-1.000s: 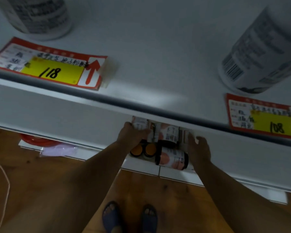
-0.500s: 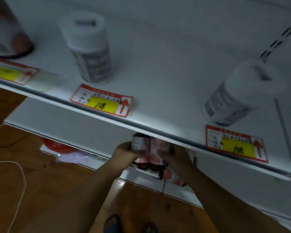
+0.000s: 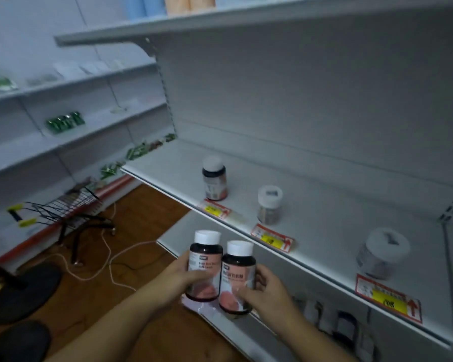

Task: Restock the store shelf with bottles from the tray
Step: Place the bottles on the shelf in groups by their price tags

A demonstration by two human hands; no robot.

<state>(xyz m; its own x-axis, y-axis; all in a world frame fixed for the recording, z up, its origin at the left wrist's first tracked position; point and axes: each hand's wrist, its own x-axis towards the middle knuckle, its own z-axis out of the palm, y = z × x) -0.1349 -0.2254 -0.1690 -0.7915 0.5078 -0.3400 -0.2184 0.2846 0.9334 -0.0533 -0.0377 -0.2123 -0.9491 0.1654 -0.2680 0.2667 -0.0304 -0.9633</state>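
My left fingers (image 3: pixel 202 275) wrap around the front of one bottle (image 3: pixel 205 266), pressed close together so it does not slip. My right fingers (image 3: pixel 249 290) curl around the bottom half of a second bottle (image 3: pixel 237 276), with the thumb across the pink label. So my left hand (image 3: pixel 179 276) is closed on one bottle and my right hand (image 3: pixel 268 291) is closed on the other.

I hold both bottles standing up, white caps on top, and their sides touch. I think I keep them together and upright because then I can set them down on the shelf just as they are.

The bottles are in the air, near me, in front of a lower shelf. I cannot make out the tray for sure; there are dark blurry things under my right arm, but I cannot tell what they are.

A bit farther away is the shelf (image 3: pixel 311 220) I think I must fill. Three bottles stand on it, well apart. The far left one (image 3: pixel 214 178) looks like the two in my hands, dark with a pink label. The other two (image 3: pixel 270 205) (image 3: pixel 383 253) have grey labels. A price tag (image 3: pixel 213 209) sits on the edge just in front of the pink one. I think my bottles belong next to it, where there is bare space.

On the far left, a wire basket (image 3: pixel 68 205) stands on the brown floor.
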